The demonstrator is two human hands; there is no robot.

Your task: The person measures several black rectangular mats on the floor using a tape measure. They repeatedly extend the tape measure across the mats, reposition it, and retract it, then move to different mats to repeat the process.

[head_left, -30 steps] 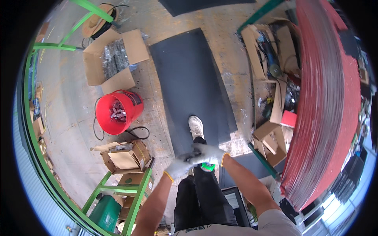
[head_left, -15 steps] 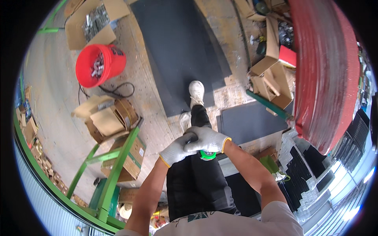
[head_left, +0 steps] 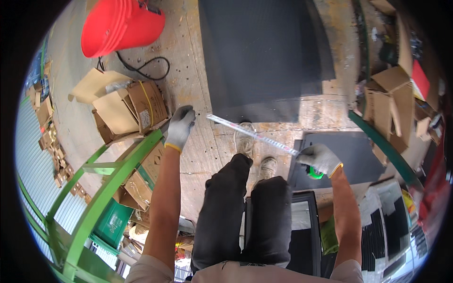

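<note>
My right hand [head_left: 322, 159], in a grey work glove with a yellow cuff, grips a bright green tape measure [head_left: 315, 173]. Its white blade [head_left: 252, 134] stretches out to the left, slightly blurred, above my shoes. The blade's free end lies a short way from my left hand [head_left: 181, 128] and does not touch it. That hand wears a matching glove; its fingers are curled, and nothing shows in them. Below the hands, a large black sheet [head_left: 264, 56] lies on the floor, with a smaller dark sheet [head_left: 344, 153] at the right.
A red bucket [head_left: 123, 28] stands far left near a black cable [head_left: 153, 66]. Nearer are an open cardboard box [head_left: 151, 106] and a green metal frame [head_left: 106, 193]. On the right are a dark green bar [head_left: 384, 144] and more cardboard boxes [head_left: 391, 104]. A black-framed panel [head_left: 309, 236] lies beside my legs.
My hands, together at the tape measure before, have moved apart to left and right. The blade now shows pulled out. My view and feet have shifted too.
</note>
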